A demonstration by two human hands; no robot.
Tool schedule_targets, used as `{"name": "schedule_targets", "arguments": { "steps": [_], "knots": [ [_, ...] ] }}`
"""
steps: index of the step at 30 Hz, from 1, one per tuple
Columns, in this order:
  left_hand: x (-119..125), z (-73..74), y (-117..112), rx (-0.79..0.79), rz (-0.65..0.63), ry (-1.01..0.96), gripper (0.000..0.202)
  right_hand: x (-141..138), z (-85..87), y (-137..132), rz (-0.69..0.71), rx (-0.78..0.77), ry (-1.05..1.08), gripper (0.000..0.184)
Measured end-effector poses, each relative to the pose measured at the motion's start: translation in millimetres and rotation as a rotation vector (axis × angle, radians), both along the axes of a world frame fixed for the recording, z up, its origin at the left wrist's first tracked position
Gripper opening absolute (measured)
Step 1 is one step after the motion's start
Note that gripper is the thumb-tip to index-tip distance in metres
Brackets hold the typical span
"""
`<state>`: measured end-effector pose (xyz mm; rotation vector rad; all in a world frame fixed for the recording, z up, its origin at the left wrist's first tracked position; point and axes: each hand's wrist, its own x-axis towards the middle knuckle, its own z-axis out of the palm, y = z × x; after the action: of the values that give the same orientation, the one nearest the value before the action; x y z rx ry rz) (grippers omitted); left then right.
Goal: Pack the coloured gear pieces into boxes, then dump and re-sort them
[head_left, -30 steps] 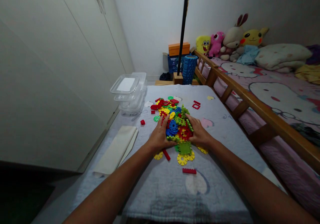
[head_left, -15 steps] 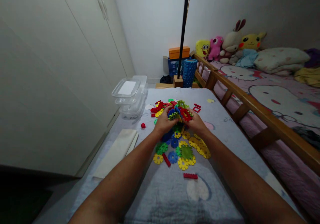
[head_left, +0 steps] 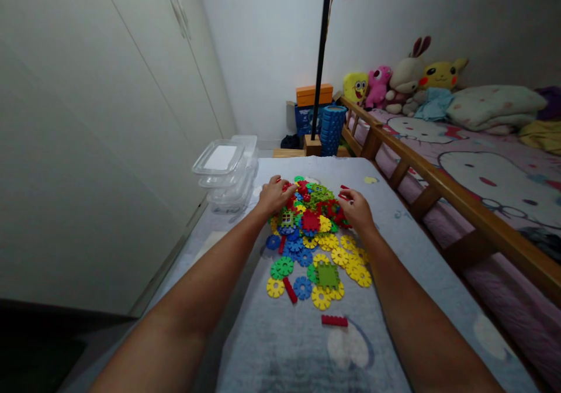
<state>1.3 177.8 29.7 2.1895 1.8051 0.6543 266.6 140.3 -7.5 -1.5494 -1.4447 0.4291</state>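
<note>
A heap of plastic interlocking toy pieces covers the middle of the table, with yellow notched discs [head_left: 339,256], blue discs [head_left: 302,288], green discs [head_left: 281,268], a red square piece [head_left: 311,220] and a light green square piece [head_left: 327,276]. My left hand [head_left: 274,196] rests at the heap's far left side, fingers apart over red pieces. On the other side my right hand [head_left: 356,210] is beside red pieces [head_left: 333,210], its fingers curved but apart. Neither hand visibly grips a piece. Red toothed bars [head_left: 334,321] lie nearer to me.
Stacked clear plastic containers [head_left: 221,171] stand at the table's left edge. A pale folded item [head_left: 211,244] lies partly behind my left forearm. A white cabinet [head_left: 109,135] borders the left, and a wooden bed rail [head_left: 407,168] the right. Beyond the table rises a black pole [head_left: 321,59].
My hands have moved apart, left and right, from the cluster they held together above the heap. Those pieces now lie in the heap, and more of it shows.
</note>
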Motion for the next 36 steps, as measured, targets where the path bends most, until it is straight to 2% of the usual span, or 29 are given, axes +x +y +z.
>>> {"name": "schedule_targets", "arguments": {
  "steps": [5,8,10,13,18,25,28,30,31,34,36],
  "knots": [
    [-6,-11.9,19,-0.127,0.178,-0.007,0.063,20,-12.0,0,-0.09,-0.033,0.054,0.043],
    [-7,-15.6,29,-0.271,0.189,-0.025,0.074,25,-19.5,3,-0.119,-0.055,0.106,0.046],
    [-5,-16.7,32,-0.315,0.115,-0.05,0.075,25,-24.5,6,-0.119,-0.067,0.14,0.046],
    [0,-18.5,29,-0.32,-0.069,-0.123,0.072,23,-29.2,9,-0.065,-0.086,0.178,0.045],
    [15,-21.8,9,-0.342,-0.31,-0.219,0.074,19,-31.6,11,0.04,-0.089,0.237,0.044],
    [34,-2.4,-37,-0.297,-0.556,-0.187,0.056,16,-31.0,8,0.198,-0.087,0.379,0.039],
    [37,2.9,-39,-0.331,-0.683,-0.3,0.051,13,-26.6,4,0.279,-0.092,0.432,0.036],
    [37,2.3,-29,-0.274,-0.63,-0.372,0.051,13,-25.0,2,0.266,-0.069,0.485,0.037],
    [35,1.1,-21,-0.209,-0.55,-0.392,0.051,15,-25.1,2,0.224,-0.037,0.499,0.038],
    [26,-5.5,7,-0.012,-0.237,-0.305,0.044,25,-28.1,5,0.019,0.081,0.419,0.042],
    [19,-12.1,24,0.006,-0.015,-0.168,0.046,32,-31.4,8,-0.086,0.105,0.329,0.045]
  ]
}}
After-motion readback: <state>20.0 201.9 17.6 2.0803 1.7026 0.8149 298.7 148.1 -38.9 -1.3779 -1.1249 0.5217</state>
